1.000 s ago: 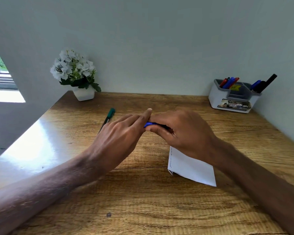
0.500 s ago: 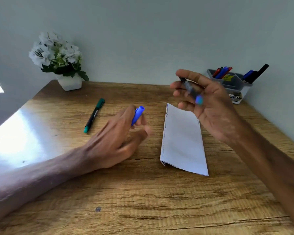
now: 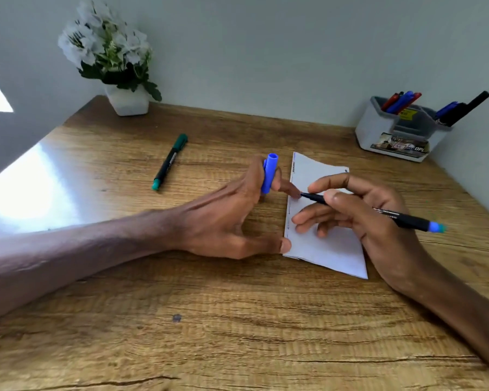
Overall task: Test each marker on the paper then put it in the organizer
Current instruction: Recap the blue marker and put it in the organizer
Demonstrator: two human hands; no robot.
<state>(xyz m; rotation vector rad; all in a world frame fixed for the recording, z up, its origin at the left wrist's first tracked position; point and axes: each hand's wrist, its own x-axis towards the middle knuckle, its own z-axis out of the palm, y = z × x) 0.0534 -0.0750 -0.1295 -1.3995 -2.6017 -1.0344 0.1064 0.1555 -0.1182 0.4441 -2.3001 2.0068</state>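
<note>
**Uncapped blue marker is being brought down to the paper**

Since the frame of half a second ago, the blue marker [image 3: 401, 217] is being lowered by the right hand [image 3: 364, 210] from the air to the paper [image 3: 331, 249] in the middle of the frame. Its tip is now being set at the left edge of the sheet. It is being held in a writing pinch, with thumb and first finger closed narrowly on the barrel and the other fingers curled below.

The left hand [image 3: 229, 218] is also being shifted rightward. Its thumb is being pressed on the lower left corner of the paper, and the blue cap [image 3: 269, 173] is being kept clamped upright between two fingers. From this it is being judged that the test stroke is only beginning, while capping and storing are not yet done.

The green marker [image 3: 170, 162] is being left capped on the table [image 3: 237, 320], left of centre.

The organizer [image 3: 378, 128] is standing at the upper right, against the wall. Red and blue markers are being held in its left compartment, and a blue and a black one are leaning out of the right compartment. What is in the middle compartment cannot be told.
</note>
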